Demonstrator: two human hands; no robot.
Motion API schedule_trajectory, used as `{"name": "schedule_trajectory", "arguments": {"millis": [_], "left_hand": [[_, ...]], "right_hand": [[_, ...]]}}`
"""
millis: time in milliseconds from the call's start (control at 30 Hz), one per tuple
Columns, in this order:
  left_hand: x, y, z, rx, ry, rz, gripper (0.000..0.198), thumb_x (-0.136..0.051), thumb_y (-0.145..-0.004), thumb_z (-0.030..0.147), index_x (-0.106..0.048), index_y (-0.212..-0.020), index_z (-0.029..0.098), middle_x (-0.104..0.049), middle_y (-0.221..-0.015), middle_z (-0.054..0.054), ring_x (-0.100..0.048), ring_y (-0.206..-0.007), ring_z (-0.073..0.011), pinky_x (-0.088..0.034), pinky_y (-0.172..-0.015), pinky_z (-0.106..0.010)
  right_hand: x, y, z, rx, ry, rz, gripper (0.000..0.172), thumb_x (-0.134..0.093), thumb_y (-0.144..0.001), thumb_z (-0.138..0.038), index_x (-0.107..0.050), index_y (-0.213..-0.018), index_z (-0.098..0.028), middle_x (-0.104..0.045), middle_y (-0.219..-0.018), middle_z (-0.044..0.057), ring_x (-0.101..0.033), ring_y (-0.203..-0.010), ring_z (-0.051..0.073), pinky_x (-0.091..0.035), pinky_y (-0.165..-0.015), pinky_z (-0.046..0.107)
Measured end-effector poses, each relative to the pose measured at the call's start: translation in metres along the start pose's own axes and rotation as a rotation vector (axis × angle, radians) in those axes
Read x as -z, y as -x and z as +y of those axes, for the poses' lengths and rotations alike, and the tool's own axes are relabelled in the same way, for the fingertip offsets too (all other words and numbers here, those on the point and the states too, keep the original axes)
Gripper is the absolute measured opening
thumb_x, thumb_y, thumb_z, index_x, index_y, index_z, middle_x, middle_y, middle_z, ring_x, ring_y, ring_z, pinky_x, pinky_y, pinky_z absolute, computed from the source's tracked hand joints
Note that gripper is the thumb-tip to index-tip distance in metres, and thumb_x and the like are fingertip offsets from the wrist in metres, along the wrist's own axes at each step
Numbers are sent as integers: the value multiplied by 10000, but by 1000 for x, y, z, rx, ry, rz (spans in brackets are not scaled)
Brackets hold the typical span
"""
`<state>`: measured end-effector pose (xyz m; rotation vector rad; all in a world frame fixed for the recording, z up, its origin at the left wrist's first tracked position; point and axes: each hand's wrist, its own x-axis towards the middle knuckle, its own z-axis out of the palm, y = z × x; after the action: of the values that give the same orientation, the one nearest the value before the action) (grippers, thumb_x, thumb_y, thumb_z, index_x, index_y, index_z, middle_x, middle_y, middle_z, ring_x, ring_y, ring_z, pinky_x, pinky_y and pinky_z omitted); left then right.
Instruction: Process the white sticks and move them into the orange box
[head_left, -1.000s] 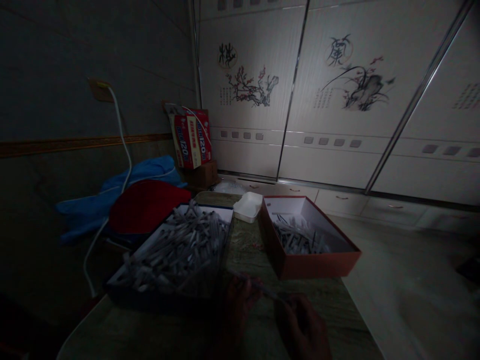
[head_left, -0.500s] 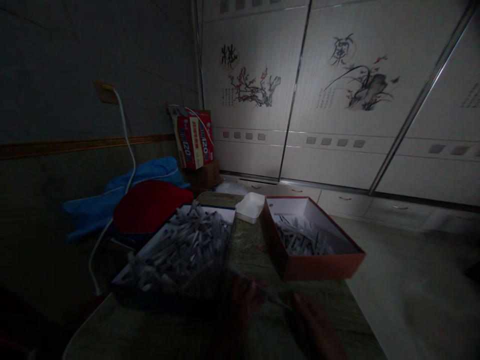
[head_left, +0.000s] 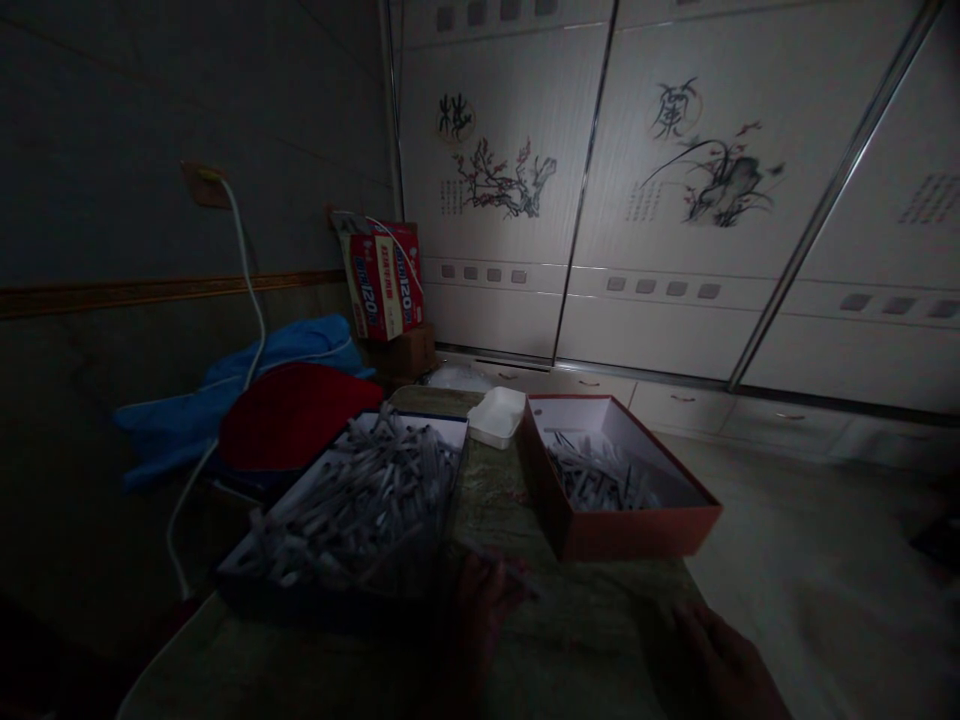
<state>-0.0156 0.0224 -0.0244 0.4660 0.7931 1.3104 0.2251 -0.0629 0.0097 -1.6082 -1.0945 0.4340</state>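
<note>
My left hand (head_left: 487, 597) is closed on a thin, pale, pen-like stick (head_left: 514, 574) above the table, just right of the dark-blue box. My right hand (head_left: 724, 655) is apart from it, low by the table's right edge. Its fingers are drawn together, and shadow hides whatever they may hold. On the left, the dark-blue box (head_left: 315, 602) is heaped with thin pale sticks (head_left: 375, 490). A smaller pile of similar sticks (head_left: 600, 475) lies in the orange-brown box (head_left: 645, 533) on the right.
A small white open container (head_left: 496, 418) stands between the boxes at the back of the table (head_left: 592, 640). Red cloth (head_left: 300, 415), a blue bag (head_left: 300, 350) and a white cable (head_left: 244, 260) are at left. Behind are a red carton (head_left: 386, 285) and sliding cabinet doors (head_left: 487, 240).
My right hand has moved right, away from the left hand and the stick. A longer thin piece spanned both hands before; now only a short stick shows in my left hand.
</note>
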Motion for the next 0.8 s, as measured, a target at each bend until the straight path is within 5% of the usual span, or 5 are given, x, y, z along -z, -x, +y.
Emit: {"name": "schedule_trajectory", "arguments": {"millis": [167,300,467,633,800], "left_hand": [[-5,6,4,-4,-53,-39,376,-816,-541,360,-594,-779,173,-717,-742,-48,-693,-800,-261,-563,-665,-369],[-8,7,7,26,-135,-45,463,-834,-465,408,-573,-770,176,-714,-711,-46,-694,-751,-269,-561,-603,-364],[-10,9,9,25,-195,-76,444,-804,-502,424,-561,-785,184,-715,-708,-43,-689,-750,-259,-553,-618,-363],[-5,6,4,-23,-287,-119,394,-750,-570,460,-562,-786,190,-689,-689,-32,-669,-709,-235,-535,-604,-340],[-8,15,9,-146,-657,-165,301,-594,-732,456,-621,-810,166,-660,-703,-36,-627,-687,-198,-500,-640,-307]], "right_hand": [[29,-55,-30,-21,239,138,416,-440,-763,-550,-635,-689,-190,-670,-559,68,-621,-519,223,-457,-472,287],[0,-113,-57,120,370,217,404,-371,-748,-504,-602,-691,-178,-680,-695,146,-638,-675,280,-447,-576,341],[-37,-161,-62,196,322,126,328,-418,-753,-444,-613,-735,-181,-683,-706,111,-642,-670,249,-463,-625,344],[-36,-139,-64,252,235,147,321,-467,-771,-451,-622,-832,-176,-672,-928,124,-608,-907,281,-447,-814,408],[-36,-57,-71,218,14,-77,325,-457,-838,-475,-604,-759,-195,-655,-688,38,-622,-697,200,-488,-638,282]]}}
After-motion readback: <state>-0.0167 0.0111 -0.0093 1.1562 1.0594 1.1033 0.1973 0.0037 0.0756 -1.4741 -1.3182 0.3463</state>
